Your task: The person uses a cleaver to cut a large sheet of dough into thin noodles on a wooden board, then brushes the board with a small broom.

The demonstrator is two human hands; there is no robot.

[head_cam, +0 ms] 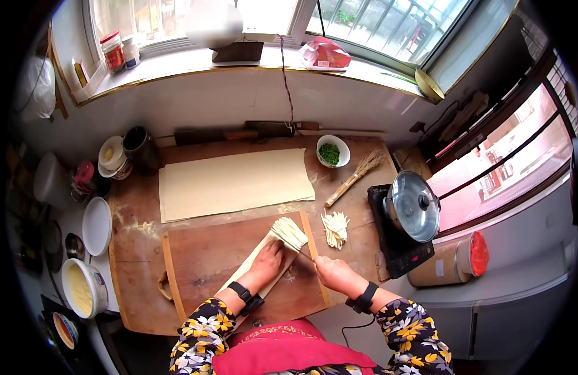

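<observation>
My left hand point(265, 262) presses down on a long folded strip of pale dough point(237, 273), which lies slantwise on a wooden cutting board point(214, 253). In my right hand point(338, 274) is the handle of a knife; its blade point(304, 253) reaches left to the dough, just beyond my left fingertips. Past the blade, at the strip's far end, cut noodles point(290, 232) lie side by side. A loose pile of noodles point(336, 229) rests on the wooden table point(139, 267), to the right of the board. My left hand covers part of the strip.
Layered dough sheets point(237, 183) lie behind the board. Farther right are a bowl of chopped greens point(330, 153), a straw brush point(354, 178) and a glass-lidded pot point(413, 206) on an induction cooker point(401, 262). A white tub point(83, 288) and plate point(97, 226) stand left.
</observation>
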